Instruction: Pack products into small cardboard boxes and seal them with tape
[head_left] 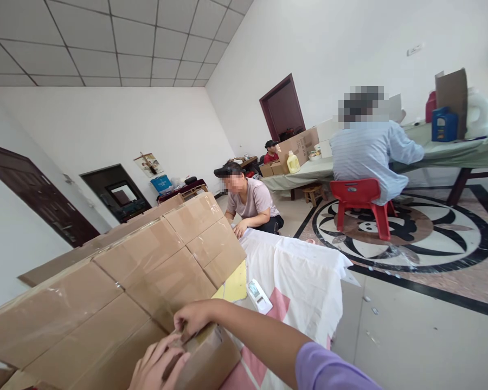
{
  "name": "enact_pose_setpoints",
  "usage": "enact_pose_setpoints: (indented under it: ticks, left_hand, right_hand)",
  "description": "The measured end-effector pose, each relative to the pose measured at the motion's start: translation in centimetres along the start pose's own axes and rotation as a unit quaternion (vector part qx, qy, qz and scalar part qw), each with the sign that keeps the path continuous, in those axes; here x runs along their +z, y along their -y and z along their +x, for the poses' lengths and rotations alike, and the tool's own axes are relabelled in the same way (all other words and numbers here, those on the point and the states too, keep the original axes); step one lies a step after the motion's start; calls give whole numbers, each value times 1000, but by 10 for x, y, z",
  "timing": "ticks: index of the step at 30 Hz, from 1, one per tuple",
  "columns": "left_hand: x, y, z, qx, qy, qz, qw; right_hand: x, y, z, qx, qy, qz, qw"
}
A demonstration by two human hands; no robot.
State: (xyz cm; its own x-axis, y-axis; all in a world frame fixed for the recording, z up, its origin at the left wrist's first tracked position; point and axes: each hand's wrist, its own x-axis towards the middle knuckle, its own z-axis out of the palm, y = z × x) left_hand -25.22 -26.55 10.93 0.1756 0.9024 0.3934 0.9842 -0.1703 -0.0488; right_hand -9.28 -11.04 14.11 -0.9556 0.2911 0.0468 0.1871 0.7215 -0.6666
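Note:
A brown cardboard box (217, 360) with shiny tape on it stands right in front of me at the bottom. My left hand (156, 365) lies against its top left side, fingers stretched out and slightly apart. Over the top of the same box, my right hand (195, 319) reaches in from the right with its fingers curled down and pressed together. What those fingertips pinch at the box top is hidden. A white handheld device (259, 296) with a small screen lies on the table cloth (305, 271) beyond my right forearm.
Stacked taped cartons (158, 271) form a wall along the left. Across the table crouches a person (254, 200). Another sits on a red plastic chair (355, 192) at a long table (423, 149) holding bottles and cartons. A third person (271, 153) is farther back.

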Motion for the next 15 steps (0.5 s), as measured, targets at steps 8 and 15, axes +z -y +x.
enact_pose_setpoints:
  ticks: [8,15]
  left_hand:
    - [14,-1,-6,75,-122,40,989]
    - [20,-2,-17,103,-126,63,985]
  right_hand:
    - [2,1,0,4,2,-4,1000]
    - [4,1,1,3,-14,-24,1000]
